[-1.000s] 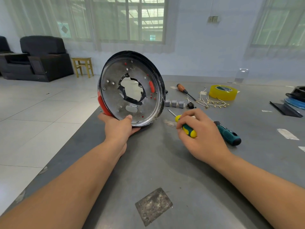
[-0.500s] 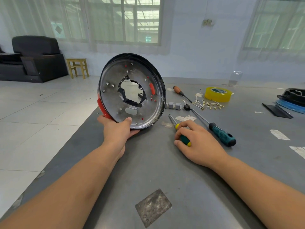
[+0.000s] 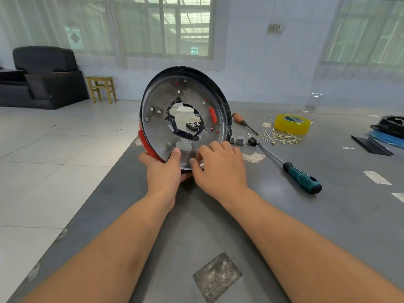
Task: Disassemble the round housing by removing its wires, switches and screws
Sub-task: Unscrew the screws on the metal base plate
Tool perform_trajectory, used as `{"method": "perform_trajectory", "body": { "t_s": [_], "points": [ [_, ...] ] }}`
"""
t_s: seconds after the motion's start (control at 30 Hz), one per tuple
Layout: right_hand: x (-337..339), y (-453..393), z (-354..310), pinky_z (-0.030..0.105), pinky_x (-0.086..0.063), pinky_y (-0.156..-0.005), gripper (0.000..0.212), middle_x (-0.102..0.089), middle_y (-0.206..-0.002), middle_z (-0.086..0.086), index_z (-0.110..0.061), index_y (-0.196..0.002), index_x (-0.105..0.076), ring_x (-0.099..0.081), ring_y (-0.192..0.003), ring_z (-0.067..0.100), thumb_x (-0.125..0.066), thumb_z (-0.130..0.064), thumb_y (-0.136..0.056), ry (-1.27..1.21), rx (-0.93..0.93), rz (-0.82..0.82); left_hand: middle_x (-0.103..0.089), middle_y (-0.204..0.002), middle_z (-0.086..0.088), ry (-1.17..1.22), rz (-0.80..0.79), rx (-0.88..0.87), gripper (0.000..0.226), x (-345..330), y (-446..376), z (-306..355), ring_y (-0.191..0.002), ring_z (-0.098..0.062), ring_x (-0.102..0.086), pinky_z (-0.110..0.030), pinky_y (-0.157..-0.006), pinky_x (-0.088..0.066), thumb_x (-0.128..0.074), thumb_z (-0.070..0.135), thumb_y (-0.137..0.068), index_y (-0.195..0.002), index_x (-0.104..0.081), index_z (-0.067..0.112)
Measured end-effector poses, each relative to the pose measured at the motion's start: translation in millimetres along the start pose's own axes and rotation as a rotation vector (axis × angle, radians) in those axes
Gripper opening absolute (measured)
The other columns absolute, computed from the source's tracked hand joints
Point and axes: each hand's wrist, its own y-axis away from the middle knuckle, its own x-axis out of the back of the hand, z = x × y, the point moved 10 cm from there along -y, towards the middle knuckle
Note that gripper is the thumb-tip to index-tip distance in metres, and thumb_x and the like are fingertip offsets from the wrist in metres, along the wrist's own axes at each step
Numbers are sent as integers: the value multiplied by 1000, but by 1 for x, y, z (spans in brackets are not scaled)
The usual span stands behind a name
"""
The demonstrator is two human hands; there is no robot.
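Note:
The round housing (image 3: 157, 119) stands on edge on the grey table (image 3: 328, 215), its metal inner plate with a ragged centre hole, red buttons and small screws facing me. My left hand (image 3: 162, 171) grips its bottom rim, thumb pressed on the plate. My right hand (image 3: 220, 169) is curled against the lower right rim; a bit of metal shaft shows between thumb and fingers, the small screwdriver's handle hidden inside the hand. Removed grey switches (image 3: 237, 140) and loose wires with brass terminals (image 3: 282, 136) lie behind to the right.
A teal-handled long screwdriver (image 3: 302, 179) lies right of my hand, an orange-handled one (image 3: 239, 119) further back. A yellow tape roll (image 3: 291, 124) sits behind the wires. Black and blue parts (image 3: 387, 127) lie at the far right. The table's left edge runs diagonally beside my left arm.
My right hand lifted the yellow-green screwdriver off the table and moved left and forward to the housing's lower rim. The left hand kept its hold on the housing.

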Motion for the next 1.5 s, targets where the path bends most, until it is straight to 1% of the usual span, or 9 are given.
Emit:
{"method": "perform_trajectory", "body": {
  "t_s": [0.2, 0.37, 0.6, 0.77, 1.13, 1.27, 1.37, 1.43, 1.5],
  "points": [
    [-17, -13, -1, 43, -38, -92, 32, -67, -105, 1, -27, -95, -72, -55, -106, 28, -49, -49, -93, -57, -127, -132, -65, -112, 1, -34, 17, 12, 36, 5, -5, -5, -103, -23, -73, -50, -78, -67, -67, 24, -103, -123, -36, 26],
    [-19, -13, 2, 43, -38, -92, 24, -67, -102, 0, -24, -93, -71, -55, -106, 27, -53, -40, -93, -115, -143, -160, -63, -112, 2, -47, 9, -4, 35, 2, -5, -5, -96, -20, -74, -43, -68, -67, -67, 24, -103, -121, -36, 25],
    [-16, -15, 0, 42, -38, -91, 19, -66, -101, -1, -23, -92, -70, -55, -104, 26, -56, -35, -89, -155, -150, -145, -64, -112, 2, -63, 14, -3, 37, 3, -5, -5, -100, -22, -74, -50, -75, -67, -66, 24, -104, -125, -35, 24],
    [-17, -15, 3, 40, -33, -84, 14, -65, -99, -3, -24, -89, -69, -55, -103, 25, -59, -34, -85, -218, -168, -141, -63, -113, 2, -54, 4, 1, 37, 2, -5, -7, -98, -21, -74, -44, -67, -67, -66, 23, -104, -124, -35, 25],
    [-14, -16, -2, 43, -41, -87, 16, -62, -90, 0, -22, -82, -50, -54, -89, 25, -48, -35, -92, -272, -111, -92, -65, -113, -1, -76, 16, -6, 39, 4, -8, -6, -106, -30, -73, -57, -88, -63, -67, 26, -102, -125, -35, 24],
    [3, -21, 9, 37, -43, -67, 20, -62, -77, 1, -16, -81, -56, -57, -79, 28, -49, -28, -96, -360, -113, 19, -60, -123, -4, 17, -7, 19, 35, 1, -6, -6, -105, -27, -73, -43, -66, -67, -65, 18, -105, -123, -36, 23],
    [10, -23, 36, 27, -48, -66, 9, -67, -72, -7, -21, -81, -67, -62, -75, 13, -60, -20, -86, -563, -221, 26, -58, -126, -2, 10, -13, 25, 34, 0, -5, -4, -110, -27, -71, -41, -67, -67, -64, 19, -106, -124, -35, 23],
    [12, -22, 57, 11, -42, -57, 9, -66, -65, -13, -24, -76, -69, -62, -68, 2, -64, -17, -79, -661, -295, 33, -57, -125, 1, 11, -19, 26, 34, 0, -5, -4, -110, -24, -70, -41, -68, -67, -64, 20, -106, -124, -35, 24],
    [14, -23, 77, 6, -39, -51, 11, -66, -63, -14, -25, -77, -72, -63, -64, -1, -67, -15, -77, -701, -346, 19, -56, -124, 4, 12, -22, 23, 34, 0, -5, -3, -110, -22, -69, -41, -67, -67, -64, 20, -106, -124, -35, 25]
  ]
}}
